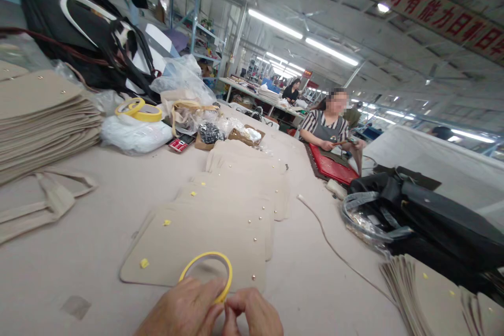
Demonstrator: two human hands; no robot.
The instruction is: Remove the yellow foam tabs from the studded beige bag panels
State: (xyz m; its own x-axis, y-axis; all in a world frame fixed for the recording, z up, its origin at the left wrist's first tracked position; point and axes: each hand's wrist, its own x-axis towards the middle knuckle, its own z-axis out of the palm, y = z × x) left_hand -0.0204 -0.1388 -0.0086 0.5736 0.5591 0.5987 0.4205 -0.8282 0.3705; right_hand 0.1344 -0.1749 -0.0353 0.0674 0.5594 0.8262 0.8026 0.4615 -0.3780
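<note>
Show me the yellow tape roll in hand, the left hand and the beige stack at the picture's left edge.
Yellow tape roll (230, 274): head view, ring's right side.
Left hand (179, 307): head view, back of hand.
Beige stack (47, 134): head view, layered edges.

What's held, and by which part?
Left hand holds a yellow tape roll by its near edge. Right hand pinches close beside; whether it grips the tape's end can't be told.

the tape (230, 273) is yellow, the panels (208, 233) beige with yellow tabs (144, 263), the bag (441, 215) black, the board (329, 165) red, the shirt (310, 121) striped.
</note>
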